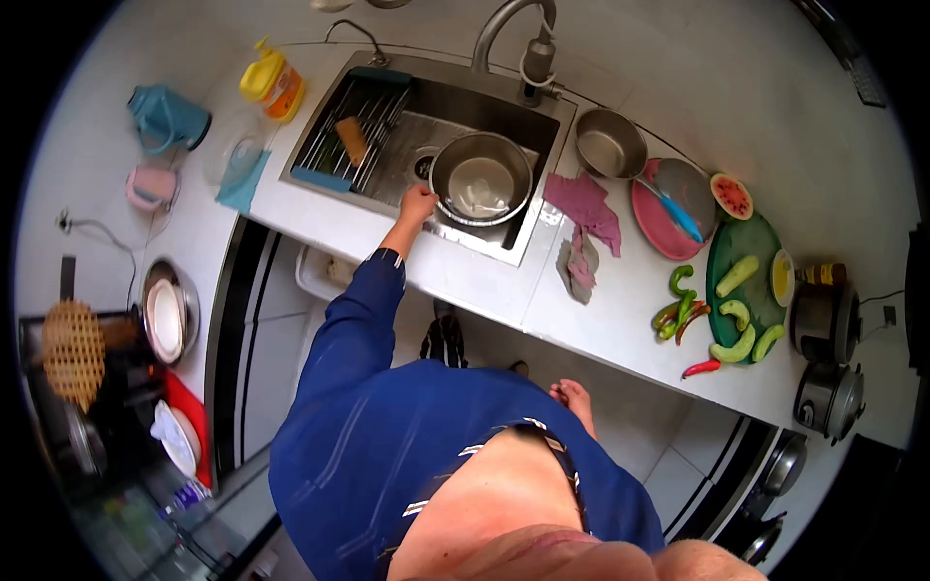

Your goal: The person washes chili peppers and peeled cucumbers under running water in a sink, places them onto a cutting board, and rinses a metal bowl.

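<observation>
In the sink [554,155], a round stainless steel basin [481,177] sits at the right side with a little water in its bottom. My left hand [418,203] reaches over the front edge of the counter, its fingers closed on the basin's left rim. Low beside my body, in front of the counter, hangs my right hand [573,397], holding nothing, its fingers loosely bent and partly apart. Left of the basin, a wire drying rack [383,126] spans the sink and carries a brown block-like item [352,141]. Above the sink rises a curved faucet [538,63].
Right of the sink lie purple cloths [586,208], a saucepan [610,143], a pink basin [647,230], peppers [680,308] and a green tray [731,257] with cut gourd pieces. A yellow bottle [273,85] and blue kettle [167,118] stand left. Stove items line the far left.
</observation>
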`<state>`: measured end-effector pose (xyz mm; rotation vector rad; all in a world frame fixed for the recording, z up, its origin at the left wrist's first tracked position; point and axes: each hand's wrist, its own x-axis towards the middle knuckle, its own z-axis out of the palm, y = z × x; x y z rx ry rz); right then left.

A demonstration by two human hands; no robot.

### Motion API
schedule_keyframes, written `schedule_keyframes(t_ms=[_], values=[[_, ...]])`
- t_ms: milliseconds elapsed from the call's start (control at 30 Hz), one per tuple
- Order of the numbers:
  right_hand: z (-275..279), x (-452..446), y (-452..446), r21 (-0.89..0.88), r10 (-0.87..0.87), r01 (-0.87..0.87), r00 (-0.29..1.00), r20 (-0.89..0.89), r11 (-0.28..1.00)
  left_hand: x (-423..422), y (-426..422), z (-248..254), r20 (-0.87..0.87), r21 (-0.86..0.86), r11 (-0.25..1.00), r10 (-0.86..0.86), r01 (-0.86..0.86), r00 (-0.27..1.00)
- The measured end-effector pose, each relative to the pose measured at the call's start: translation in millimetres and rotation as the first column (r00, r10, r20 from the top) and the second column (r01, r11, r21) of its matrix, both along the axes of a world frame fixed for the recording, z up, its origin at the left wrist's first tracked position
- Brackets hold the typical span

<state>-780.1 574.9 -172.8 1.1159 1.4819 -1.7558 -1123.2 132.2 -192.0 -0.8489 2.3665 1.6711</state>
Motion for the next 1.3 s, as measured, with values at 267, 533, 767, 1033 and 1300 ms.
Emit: schedule_keyframes(t_ms=[267, 533, 767, 1033, 1300], values=[[42, -36, -116, 0.108, -0.107, 0.125, 0.981, -0.159, 0.986, -102, -37, -137, 0.267, -0.145, 0.959, -0.197, 0.242, 0.943], [-21, 30, -146, 0.315, 0.300, -0.289, 0.954, 0.015, 0.904, -101, -31, -93, -0.042, -0.177, 0.956, -0.246, 0.235, 0.968], [14, -67, -140, 0.590, 0.555, -0.417, 0.829, -0.064, 0.691, -92, -17, 24, -0.240, -0.514, 0.803, -0.473, 0.302, 0.848], [81, -182, -167, 0.670, 0.841, -0.555, 0.502, -0.202, 0.492, -51, -59, 98, -0.533, -0.761, 0.646, -0.671, 0.053, 0.515], [92, -302, -178, 0.700, 0.802, -0.396, 0.361, -0.476, 0.594, -50, -93, 173, -0.548, -0.835, 0.466, -0.657, -0.293, 0.518]])
